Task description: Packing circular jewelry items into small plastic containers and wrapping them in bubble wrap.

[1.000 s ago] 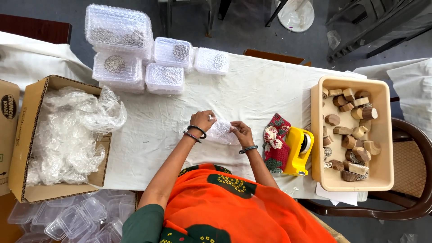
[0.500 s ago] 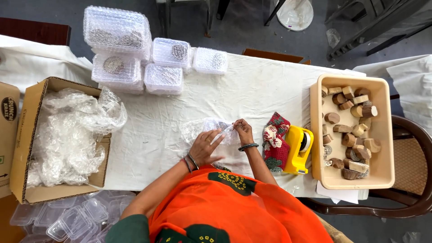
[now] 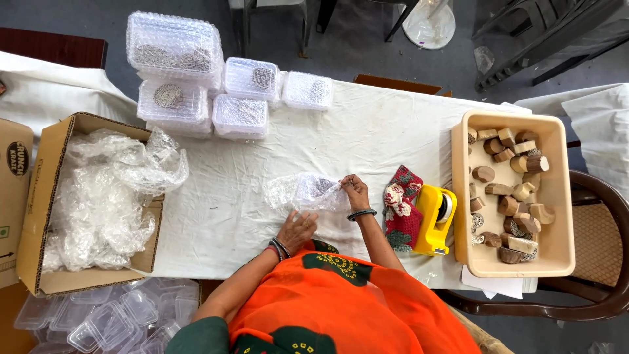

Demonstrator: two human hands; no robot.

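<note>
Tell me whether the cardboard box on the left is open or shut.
Open: the cardboard box has its flaps spread, with crumpled clear plastic wrap showing inside.

Pretty bright, even daylight-ish light, no harsh shadows; just a soft one under the right hand and left hand; white tablecloth beyond them is close to blown out; bubble wrap off to the left glints; focus sharp, edges bend slightly.
</note>
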